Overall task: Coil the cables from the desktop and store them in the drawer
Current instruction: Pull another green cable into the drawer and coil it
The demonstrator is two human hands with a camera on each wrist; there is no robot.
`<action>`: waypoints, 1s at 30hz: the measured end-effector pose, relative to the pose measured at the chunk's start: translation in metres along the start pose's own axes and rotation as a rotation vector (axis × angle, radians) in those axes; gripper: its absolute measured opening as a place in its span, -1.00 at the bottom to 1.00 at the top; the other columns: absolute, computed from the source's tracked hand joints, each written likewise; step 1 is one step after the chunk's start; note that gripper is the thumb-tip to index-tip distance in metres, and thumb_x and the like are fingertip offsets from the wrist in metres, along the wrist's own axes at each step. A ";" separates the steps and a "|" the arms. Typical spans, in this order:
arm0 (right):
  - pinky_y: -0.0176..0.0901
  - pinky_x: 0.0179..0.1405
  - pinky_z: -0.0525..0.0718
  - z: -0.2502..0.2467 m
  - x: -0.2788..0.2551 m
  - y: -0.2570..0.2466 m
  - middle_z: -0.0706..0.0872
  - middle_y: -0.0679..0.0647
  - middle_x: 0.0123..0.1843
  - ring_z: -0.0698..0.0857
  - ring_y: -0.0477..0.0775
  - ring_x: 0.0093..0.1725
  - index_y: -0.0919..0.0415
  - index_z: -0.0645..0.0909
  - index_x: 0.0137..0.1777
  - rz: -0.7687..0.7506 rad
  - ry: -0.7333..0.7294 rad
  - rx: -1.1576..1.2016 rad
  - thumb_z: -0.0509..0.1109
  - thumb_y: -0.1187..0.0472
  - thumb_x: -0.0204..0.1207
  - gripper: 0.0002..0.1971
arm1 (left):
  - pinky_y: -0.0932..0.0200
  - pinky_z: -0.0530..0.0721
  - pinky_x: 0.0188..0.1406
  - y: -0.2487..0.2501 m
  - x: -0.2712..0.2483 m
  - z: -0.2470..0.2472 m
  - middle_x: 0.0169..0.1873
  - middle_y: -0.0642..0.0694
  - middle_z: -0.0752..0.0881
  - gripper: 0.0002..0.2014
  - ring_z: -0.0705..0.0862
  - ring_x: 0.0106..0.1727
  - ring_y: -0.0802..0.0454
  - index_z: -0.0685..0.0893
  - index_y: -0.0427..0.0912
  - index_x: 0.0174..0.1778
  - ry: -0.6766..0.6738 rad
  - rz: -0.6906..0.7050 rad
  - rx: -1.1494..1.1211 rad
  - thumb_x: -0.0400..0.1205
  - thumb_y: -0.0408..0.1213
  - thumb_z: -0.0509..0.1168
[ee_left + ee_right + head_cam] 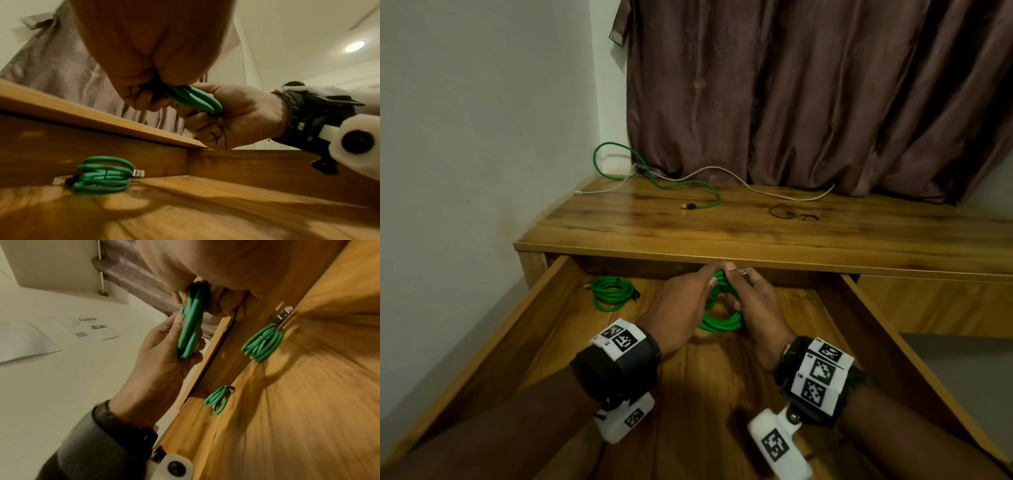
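Note:
A coiled green cable point(722, 323) point(197, 100) point(191, 331) hangs upright over the open wooden drawer point(534, 308), held between both hands. My left hand point(681, 301) point(160, 353) curls its fingers and thumb round the coil's left side. From the right, my right hand point(756, 308) point(242, 116) grips it, and a small metal end shows at that hand's fingertips. Another green coil point(613, 294) point(102, 175) lies at the drawer's back left. In the right wrist view, two coils point(263, 344) point(218, 399) lie by the back wall. A loose green cable point(681, 185) and a white cable point(756, 190) sprawl on the desktop point(722, 236).
A small black looped cord point(780, 212) lies on the desktop to the right. A brown curtain point(808, 96) hangs behind the desk and a white wall point(465, 137) stands to the left. The desk's front edge overhangs the back of the drawer just beyond my fingertips.

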State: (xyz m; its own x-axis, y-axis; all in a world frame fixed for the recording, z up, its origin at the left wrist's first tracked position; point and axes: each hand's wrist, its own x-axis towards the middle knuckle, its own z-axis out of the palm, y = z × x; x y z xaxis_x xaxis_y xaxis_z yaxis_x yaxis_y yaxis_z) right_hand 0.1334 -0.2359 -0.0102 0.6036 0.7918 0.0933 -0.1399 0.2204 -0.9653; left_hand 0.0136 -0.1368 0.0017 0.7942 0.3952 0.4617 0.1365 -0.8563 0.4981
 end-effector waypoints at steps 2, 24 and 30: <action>-0.09 -0.03 0.79 0.000 0.001 -0.004 0.88 0.18 -0.02 0.85 0.06 -0.05 0.30 0.68 0.22 -0.058 -0.003 -0.003 0.43 0.02 0.73 -0.68 | 0.07 0.70 0.10 0.003 0.000 -0.001 0.24 -0.12 0.80 -0.56 0.78 0.17 -0.04 0.36 0.01 0.74 -0.040 0.004 0.021 0.90 -0.22 0.05; -0.33 -0.62 0.40 -0.024 0.010 -0.027 0.88 0.34 -0.06 0.51 -0.11 -0.55 0.52 0.68 0.17 0.474 -0.125 -0.472 0.12 0.37 0.78 -0.70 | 0.06 0.43 -0.27 -0.044 -0.003 -0.015 -0.19 0.00 0.54 -0.81 0.53 -0.25 0.04 0.40 -0.05 -0.04 -0.012 -0.287 0.255 0.89 -0.15 0.05; -0.29 -0.41 0.51 -0.031 0.013 -0.026 0.76 0.06 -0.29 0.63 -0.13 -0.40 0.68 0.62 0.26 0.324 -0.250 -0.453 0.14 0.45 0.81 -0.71 | -0.02 0.50 -0.21 -0.046 -0.001 -0.009 -0.21 0.04 0.54 -0.81 0.56 -0.22 0.06 0.40 -0.01 -0.04 -0.019 -0.274 0.242 0.89 -0.13 0.03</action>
State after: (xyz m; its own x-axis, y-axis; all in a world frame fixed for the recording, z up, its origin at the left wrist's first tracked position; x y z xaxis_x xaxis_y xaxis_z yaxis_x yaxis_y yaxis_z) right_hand 0.1689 -0.2489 0.0084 0.3762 0.8999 -0.2207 0.0951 -0.2745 -0.9569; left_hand 0.0011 -0.0949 -0.0156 0.7193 0.6166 0.3200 0.4804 -0.7742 0.4120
